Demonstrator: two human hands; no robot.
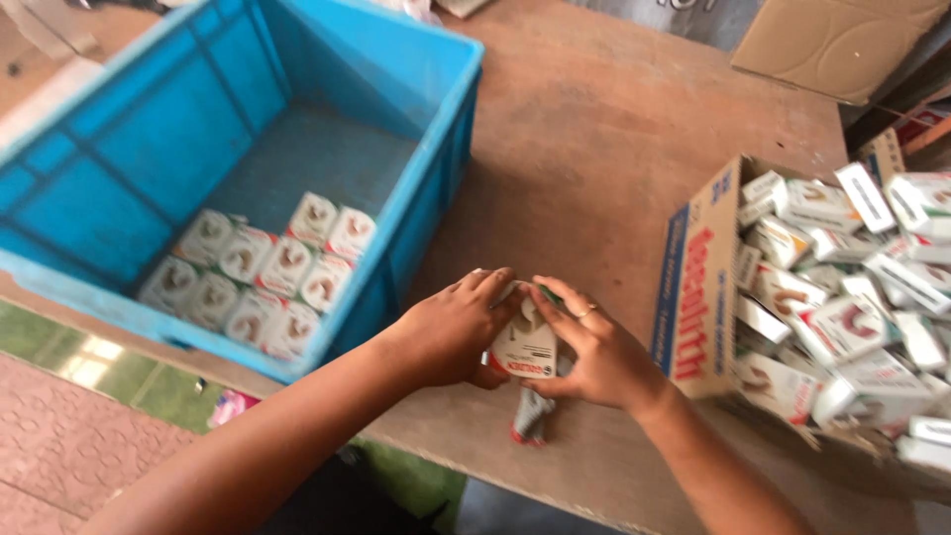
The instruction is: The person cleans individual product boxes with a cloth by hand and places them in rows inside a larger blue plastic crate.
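Both hands meet over the near edge of the brown wooden counter, between two containers. The left hand is curled around the left side of a small white carton with a red band at its lower end, fingers bent over the carton's top. The right hand grips the same carton from the right, its fingers pressed against the top flap; a ring shows on one finger. The carton is held upright, just above the counter surface, and its upper end appears partly open, though motion blur prevents a firm reading. Directly below the hands, a second small item, grey with a red end, lies on the counter near its edge; what it is cannot be told. To the left sits a blue plastic crate, holding a group of matching white cartons stood in neat rows in its near corner, the rest of its floor bare. To the right, an open cardboard box lies with its opening facing up, filled with a loose, disordered heap of similar white cartons. A flat piece of cardboard rests at the far right corner.
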